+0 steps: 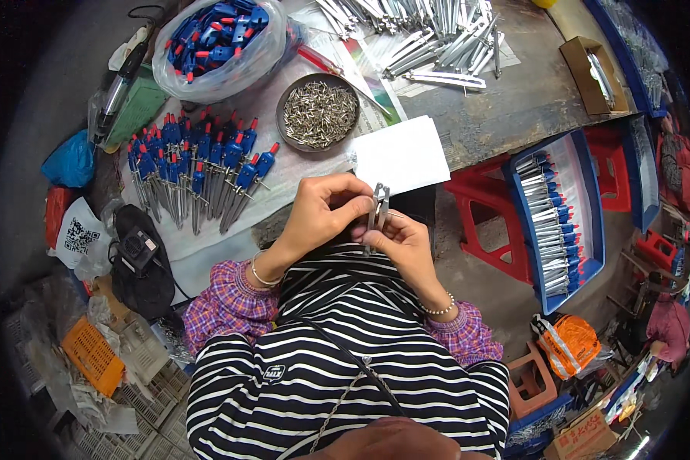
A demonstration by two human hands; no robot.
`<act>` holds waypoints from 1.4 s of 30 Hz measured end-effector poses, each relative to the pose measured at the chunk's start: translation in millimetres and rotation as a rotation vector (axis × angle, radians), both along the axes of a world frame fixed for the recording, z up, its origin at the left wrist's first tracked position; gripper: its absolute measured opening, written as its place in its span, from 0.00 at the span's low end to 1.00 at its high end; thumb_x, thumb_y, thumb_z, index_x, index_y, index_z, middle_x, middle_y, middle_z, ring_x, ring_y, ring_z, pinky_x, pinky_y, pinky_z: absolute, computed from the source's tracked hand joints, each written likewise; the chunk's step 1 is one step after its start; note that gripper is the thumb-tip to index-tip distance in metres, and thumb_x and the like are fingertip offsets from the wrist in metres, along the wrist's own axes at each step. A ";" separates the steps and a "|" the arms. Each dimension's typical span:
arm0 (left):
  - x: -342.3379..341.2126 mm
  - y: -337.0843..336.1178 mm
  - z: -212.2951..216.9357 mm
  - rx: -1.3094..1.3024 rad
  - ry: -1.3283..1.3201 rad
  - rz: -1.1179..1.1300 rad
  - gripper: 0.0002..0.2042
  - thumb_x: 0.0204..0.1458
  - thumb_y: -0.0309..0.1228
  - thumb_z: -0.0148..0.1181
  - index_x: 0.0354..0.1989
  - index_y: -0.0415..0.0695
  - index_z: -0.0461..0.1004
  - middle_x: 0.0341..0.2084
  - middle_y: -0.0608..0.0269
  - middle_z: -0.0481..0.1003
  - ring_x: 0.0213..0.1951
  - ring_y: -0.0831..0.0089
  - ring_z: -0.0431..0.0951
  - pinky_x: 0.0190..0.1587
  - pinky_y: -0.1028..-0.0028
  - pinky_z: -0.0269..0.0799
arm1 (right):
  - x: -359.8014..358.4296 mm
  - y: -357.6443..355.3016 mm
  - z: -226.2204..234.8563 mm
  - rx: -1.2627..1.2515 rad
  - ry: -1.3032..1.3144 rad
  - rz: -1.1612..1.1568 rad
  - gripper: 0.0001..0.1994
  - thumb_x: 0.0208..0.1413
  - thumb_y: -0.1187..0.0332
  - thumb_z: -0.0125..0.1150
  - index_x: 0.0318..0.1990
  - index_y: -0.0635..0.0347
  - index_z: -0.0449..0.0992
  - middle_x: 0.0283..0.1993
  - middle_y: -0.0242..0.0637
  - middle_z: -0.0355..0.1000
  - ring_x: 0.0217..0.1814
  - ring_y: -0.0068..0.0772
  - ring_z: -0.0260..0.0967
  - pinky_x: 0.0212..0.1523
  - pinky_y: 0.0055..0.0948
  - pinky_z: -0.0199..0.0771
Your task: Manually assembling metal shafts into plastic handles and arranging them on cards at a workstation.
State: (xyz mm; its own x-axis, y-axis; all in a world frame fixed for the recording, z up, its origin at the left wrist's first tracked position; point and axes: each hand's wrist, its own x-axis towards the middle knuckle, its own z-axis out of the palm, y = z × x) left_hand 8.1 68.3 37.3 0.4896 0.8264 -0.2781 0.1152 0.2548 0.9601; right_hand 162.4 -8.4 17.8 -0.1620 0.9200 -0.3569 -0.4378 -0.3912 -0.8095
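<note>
Blue-capped compasses [195, 172] lay in a row at my far left on the table [514, 100], with a bowl of screws [318, 115] just beyond my hands. My left hand [318, 211] pinched the metal legs [377, 211] near their top, fingers pressed together; my right hand [402, 241] gripped them lower, fingertips closed around the stems. I judged a firm, level hold mattered, both legs aligned above my chest. A tray [586, 184] of finished ones sat at right.
</note>
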 end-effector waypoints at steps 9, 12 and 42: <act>3.3 0.4 8.2 -0.097 0.012 -0.071 0.08 0.47 0.20 0.59 0.37 0.33 0.73 0.31 0.64 0.74 0.30 0.82 0.74 0.33 0.83 0.71 | 5.4 -1.3 -6.2 -0.043 0.043 0.055 0.13 0.52 0.80 0.55 0.46 0.71 0.70 0.39 0.40 0.74 0.40 0.26 0.73 0.44 0.23 0.74; 4.9 2.3 16.3 0.028 0.174 -0.190 0.11 0.44 0.20 0.61 0.38 0.34 0.72 0.31 0.64 0.74 0.30 0.83 0.73 0.31 0.83 0.70 | 5.3 -0.7 -5.5 -0.040 0.020 0.082 0.13 0.52 0.79 0.55 0.47 0.72 0.70 0.39 0.39 0.74 0.40 0.26 0.72 0.43 0.23 0.73; -9.2 9.7 -6.1 0.019 0.133 -0.171 0.05 0.50 0.23 0.59 0.33 0.36 0.71 0.26 0.69 0.72 0.28 0.86 0.71 0.29 0.84 0.67 | -3.1 -1.2 -8.5 0.020 -0.042 0.097 0.10 0.55 0.77 0.52 0.44 0.72 0.72 0.32 0.40 0.75 0.33 0.22 0.72 0.36 0.19 0.72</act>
